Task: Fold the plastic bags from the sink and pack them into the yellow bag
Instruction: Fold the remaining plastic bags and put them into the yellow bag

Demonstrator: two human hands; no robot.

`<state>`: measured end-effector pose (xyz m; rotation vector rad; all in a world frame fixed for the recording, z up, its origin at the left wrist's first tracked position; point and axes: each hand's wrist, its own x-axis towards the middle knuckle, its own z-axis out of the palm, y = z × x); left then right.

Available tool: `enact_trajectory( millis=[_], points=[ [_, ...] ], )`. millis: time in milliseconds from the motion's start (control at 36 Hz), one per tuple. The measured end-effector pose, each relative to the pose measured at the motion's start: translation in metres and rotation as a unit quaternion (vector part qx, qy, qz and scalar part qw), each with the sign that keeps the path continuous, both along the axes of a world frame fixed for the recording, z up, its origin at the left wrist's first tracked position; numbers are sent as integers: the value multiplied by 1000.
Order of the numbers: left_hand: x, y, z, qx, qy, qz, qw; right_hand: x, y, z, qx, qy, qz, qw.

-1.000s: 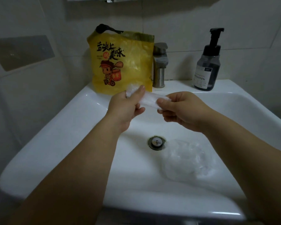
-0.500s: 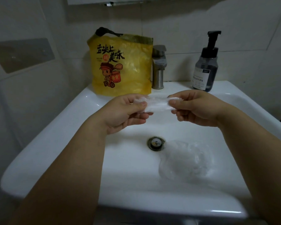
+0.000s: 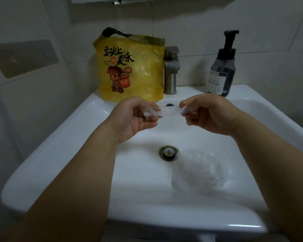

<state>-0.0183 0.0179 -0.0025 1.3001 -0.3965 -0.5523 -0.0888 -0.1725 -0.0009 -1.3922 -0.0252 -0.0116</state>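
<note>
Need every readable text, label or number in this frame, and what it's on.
"舌尖上" over "美味": large black characters on the yellow plastic bag.
Small print under "舌尖上", and the marks on the cartoon's red box on the same bag: too small to read.
White label lines on the dark pump bottle: blurred, unreadable.
Thin clear plastic bag pinched between left hand and right hand: no print seen.

Person, two arms in view. Left forearm (image 3: 77,180) and right forearm (image 3: 269,154): uncovered from the lower frame edge to the wrist, broad and rounded in build. Left hand (image 3: 129,117) and right hand (image 3: 212,116): bare, with short, thick fingers (image 3: 193,122). Nails and fine surface marks too blurred in the dim light to judge.
</note>
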Motion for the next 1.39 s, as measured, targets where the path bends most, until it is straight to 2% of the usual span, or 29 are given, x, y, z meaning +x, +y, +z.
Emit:
enact_trajectory(
  millis=[56, 167, 306, 389, 528, 639, 722, 778, 833, 889, 1028, 1111, 1250, 1389],
  points=[
    [0, -1, -1, 18, -21, 10, 1000, -1, 0, 1, -19, -2, 24, 1000],
    [1, -6, -9, 82, -111, 58, 989, 1, 0, -3, -105, -11, -39, 994],
    [4, -4, -10, 58, -120, 63, 989, 2, -3, -4, -98, 12, -49, 994],
    [3, -4, -12, 54, -138, 53, 988, 2, -2, -5, -148, 27, -52, 987],
    [9, -5, -11, -1, -99, 75, 992, 1, -2, -7, -243, 45, -48, 968],
    [11, -6, -8, -76, -56, 71, 993, 4, 8, -7, -241, 20, -47, 969],
    [10, -7, -5, -133, 12, 11, 991, 6, 18, -10, -218, 14, -61, 974],
    [6, -10, -9, -62, 15, -28, 998, 5, 23, -11, -192, 6, -64, 979],
    [-2, -17, -17, 66, -38, -76, 994, 5, 28, -11, -188, -10, -61, 980],
    [-10, -25, -20, 132, -80, -88, 984, 4, 32, -12, -206, -22, -62, 976],
    [-9, -29, -16, 99, -69, -29, 992, 2, 34, -12, -262, -24, -44, 964],
    [-5, -26, -13, 59, -47, 11, 997, 3, 28, -8, -241, 4, -35, 970],
    [3, -22, -12, 38, -50, 141, 988, 4, 23, -7, -226, 25, -25, 974],
    [9, -15, -16, 38, -95, 202, 974, 3, 17, -7, -216, 29, -32, 975]
  ],
)
